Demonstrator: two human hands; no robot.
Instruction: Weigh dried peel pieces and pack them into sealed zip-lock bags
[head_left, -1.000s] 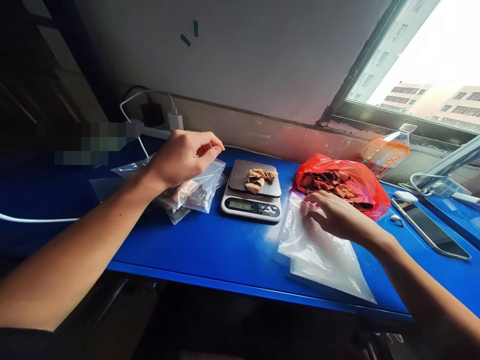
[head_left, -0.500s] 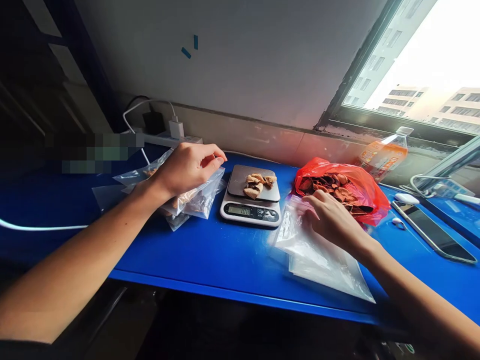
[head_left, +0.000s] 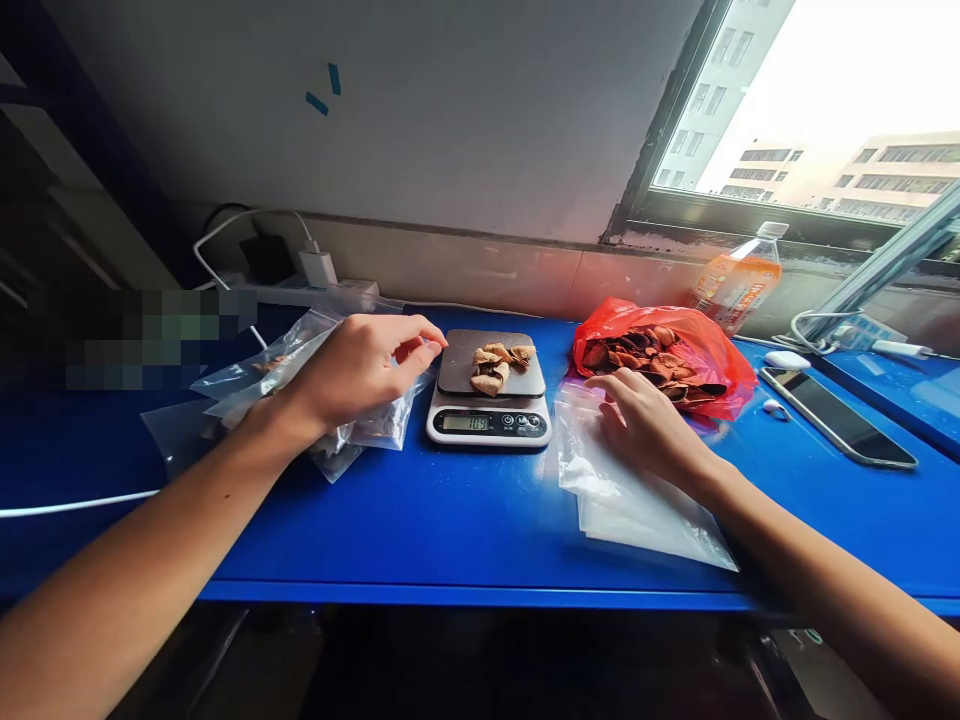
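A white digital scale [head_left: 487,420] stands mid-table with several curled, dried tan slices [head_left: 495,368] on its metal plate. My left hand [head_left: 367,365] is just left of the plate, its thumb and index tips close together and nothing visible between them. Beneath that hand lies a pile of clear zip bags [head_left: 382,425], some with tan pieces inside. Over a stack of flat clear bags [head_left: 637,510] my right hand [head_left: 649,420] has its fingers apart, holding nothing I can see. Just beyond it, an open red plastic bag [head_left: 724,375] holds many reddish-brown dried slices [head_left: 660,365].
To the right lie a phone [head_left: 840,418], an earbud [head_left: 777,409] and a white earbud case [head_left: 787,360]. An orange drink bottle [head_left: 739,280] is behind the red bag. At the back left, a charger [head_left: 318,268] sits in a power strip, its white cable running leftward.
The view has shifted, so most things appear farther left. My left hand is closer to the scale plate; the right hand stays over the bags. The display reading looks slightly different.
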